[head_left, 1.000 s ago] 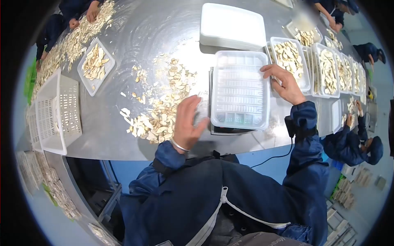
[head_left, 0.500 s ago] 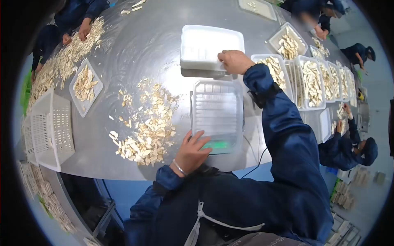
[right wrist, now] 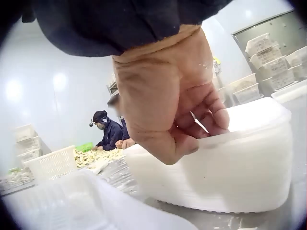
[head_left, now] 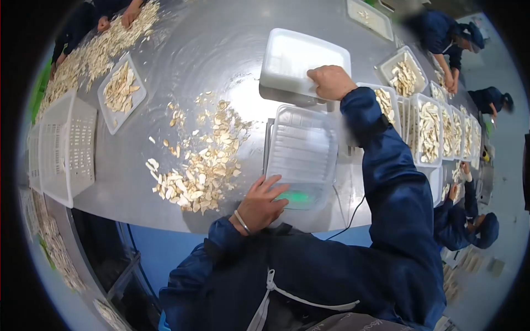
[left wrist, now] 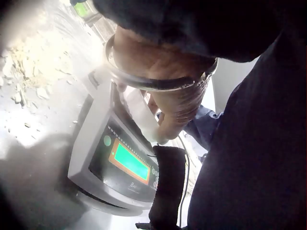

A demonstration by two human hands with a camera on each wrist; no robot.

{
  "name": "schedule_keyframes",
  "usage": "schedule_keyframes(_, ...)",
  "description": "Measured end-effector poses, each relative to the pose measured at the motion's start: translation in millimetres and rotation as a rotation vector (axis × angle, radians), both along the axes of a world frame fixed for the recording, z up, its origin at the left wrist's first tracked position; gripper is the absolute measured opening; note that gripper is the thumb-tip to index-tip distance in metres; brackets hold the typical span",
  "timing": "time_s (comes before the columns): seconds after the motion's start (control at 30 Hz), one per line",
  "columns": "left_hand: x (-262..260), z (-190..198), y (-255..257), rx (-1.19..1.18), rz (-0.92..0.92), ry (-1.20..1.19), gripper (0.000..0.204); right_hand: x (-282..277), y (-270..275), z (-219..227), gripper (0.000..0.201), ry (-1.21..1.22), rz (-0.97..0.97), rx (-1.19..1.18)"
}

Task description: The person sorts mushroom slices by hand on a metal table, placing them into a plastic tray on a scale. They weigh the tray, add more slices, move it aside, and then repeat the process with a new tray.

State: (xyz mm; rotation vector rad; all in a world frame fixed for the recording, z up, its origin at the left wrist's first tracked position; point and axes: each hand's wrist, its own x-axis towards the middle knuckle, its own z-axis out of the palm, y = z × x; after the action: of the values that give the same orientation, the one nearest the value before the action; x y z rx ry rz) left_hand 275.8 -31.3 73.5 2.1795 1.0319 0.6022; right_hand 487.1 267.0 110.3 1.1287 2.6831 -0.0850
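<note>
A translucent plastic tray [head_left: 301,149] sits on a scale [left wrist: 103,163], whose green display shows through the tray's near end. At the tray's near left corner my left hand [head_left: 259,207] rests with spread fingers touching it; a metal bangle circles this wrist. Farther back stands a stack of white plastic trays [head_left: 301,58]. My right hand [head_left: 332,83] reaches over to its near right side. In the right wrist view the thumb and curled fingers [right wrist: 218,117] pinch the stack's top rim. The palm partly hides the fingers' grip on the rim.
Pale sliced pieces [head_left: 201,171] lie heaped left of the scale. A diamond-turned tray of slices [head_left: 114,118] and a perforated white basket [head_left: 83,149] stand farther left. Filled trays [head_left: 429,157] line the right side. A cable [head_left: 353,215] runs off the near edge. Other people work around the table.
My right hand has left the right edge of the tray on the scale and gone to the rim of the white stack. My left hand has come down onto that tray's near left corner.
</note>
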Motion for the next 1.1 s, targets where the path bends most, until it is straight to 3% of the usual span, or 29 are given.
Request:
schedule_keyframes(0.07,-0.5,-0.6,0.0,-0.002,-0.006,0.001,0.023,-3.5,1.3,7.2,0.022,-0.051,-0.020,0.000)
schedule_keyframes(0.2,0.3,-2.3,-0.1,0.023,-0.012,-0.008,0.021,2.7,3.0,3.0,0.022,0.085,0.060,0.100)
schedule_keyframes(0.27,0.0,-6.2,-3.9,0.040,0.006,-0.019,0.019,7.3,0.9,-2.9,0.023,0.242,0.021,0.168)
schedule_keyframes(0.4,5.1,-14.0,-7.5,0.071,0.012,-0.023,0.015,14.9,-3.2,-1.3,0.023,0.308,-0.134,0.410)
schedule_keyframes(0.47,6.4,-16.3,-7.4,0.073,0.014,-0.016,0.016,30.4,4.7,-3.9,0.019,0.536,-0.180,0.452)
schedule_keyframes(0.6,9.0,-21.3,-7.0,0.090,0.017,-0.012,0.018,35.4,-8.7,27.2,0.022,0.840,-0.284,0.312)
schedule_keyframes(0.67,9.8,-20.4,-6.7,0.088,0.018,-0.024,0.019,35.1,-38.3,50.3,0.023,0.968,-0.268,0.318)
schedule_keyframes(0.8,11.6,-24.9,-3.9,0.121,0.009,-0.034,0.020,37.8,-134.0,83.9,0.011,0.864,-0.089,0.534)
schedule_keyframes(0.93,14.6,-24.9,-2.0,0.152,0.006,-0.008,0.021,40.3,-209.4,62.7,0.017,0.828,-0.010,0.497)
schedule_keyframes(1.1,14.4,-20.9,-3.2,0.211,0.027,0.035,0.029,31.2,-252.7,21.0,0.021,0.811,-0.099,0.373)
